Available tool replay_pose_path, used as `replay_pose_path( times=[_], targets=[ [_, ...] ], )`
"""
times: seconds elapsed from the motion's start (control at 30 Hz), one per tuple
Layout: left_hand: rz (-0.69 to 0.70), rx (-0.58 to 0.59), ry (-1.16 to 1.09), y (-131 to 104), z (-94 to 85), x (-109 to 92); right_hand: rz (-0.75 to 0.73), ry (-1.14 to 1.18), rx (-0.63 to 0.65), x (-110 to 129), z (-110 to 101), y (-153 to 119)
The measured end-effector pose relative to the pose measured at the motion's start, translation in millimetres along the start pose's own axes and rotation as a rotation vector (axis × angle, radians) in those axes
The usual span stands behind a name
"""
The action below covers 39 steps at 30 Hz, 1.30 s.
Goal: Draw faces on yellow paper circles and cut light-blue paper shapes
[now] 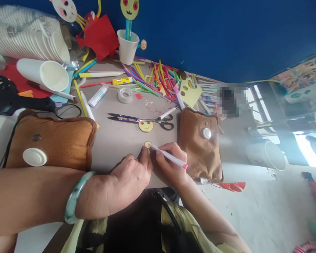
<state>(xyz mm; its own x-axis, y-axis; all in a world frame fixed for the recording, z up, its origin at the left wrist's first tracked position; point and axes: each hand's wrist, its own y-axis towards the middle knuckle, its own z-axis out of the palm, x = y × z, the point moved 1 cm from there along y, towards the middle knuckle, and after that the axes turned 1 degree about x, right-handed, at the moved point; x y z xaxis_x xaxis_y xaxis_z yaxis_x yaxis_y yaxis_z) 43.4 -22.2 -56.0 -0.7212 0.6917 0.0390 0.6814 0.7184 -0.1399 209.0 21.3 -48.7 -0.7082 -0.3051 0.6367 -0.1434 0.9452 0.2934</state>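
A small yellow paper disc (pixel 147 144) lies on the grey table (pixel 116 144). Fingertips of my left hand (pixel 133 174) press on its lower edge, and the other fingers curl under. My right hand (pixel 172 161) is closed round a white marker with a pink end (pixel 173 159), its tip at the disc's right side. Just beyond lies a larger yellow face disc (pixel 145 127) with red eyes, partly under purple-and-black scissors (pixel 126 118). A white pen (pixel 167 113) rests across the scissors near their handles.
Brown plush pouches sit left (pixel 52 140) and right (pixel 200 151). Behind are a tape roll (pixel 125 95), a glue stick (pixel 122 81), colourful pipe cleaners (pixel 160 79), an upright cup (pixel 127 49) with a paper face, and stacked cups (pixel 28 38). A black glue gun (pixel 23 103) lies at left.
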Motion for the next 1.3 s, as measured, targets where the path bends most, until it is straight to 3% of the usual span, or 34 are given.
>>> replay_pose_path(
  times=[1.3],
  targets=[
    [0.013,0.011,0.001,0.5,-0.2,1.0,-0.029,0.002,-0.023,-1.1,0.4,0.0]
  ],
)
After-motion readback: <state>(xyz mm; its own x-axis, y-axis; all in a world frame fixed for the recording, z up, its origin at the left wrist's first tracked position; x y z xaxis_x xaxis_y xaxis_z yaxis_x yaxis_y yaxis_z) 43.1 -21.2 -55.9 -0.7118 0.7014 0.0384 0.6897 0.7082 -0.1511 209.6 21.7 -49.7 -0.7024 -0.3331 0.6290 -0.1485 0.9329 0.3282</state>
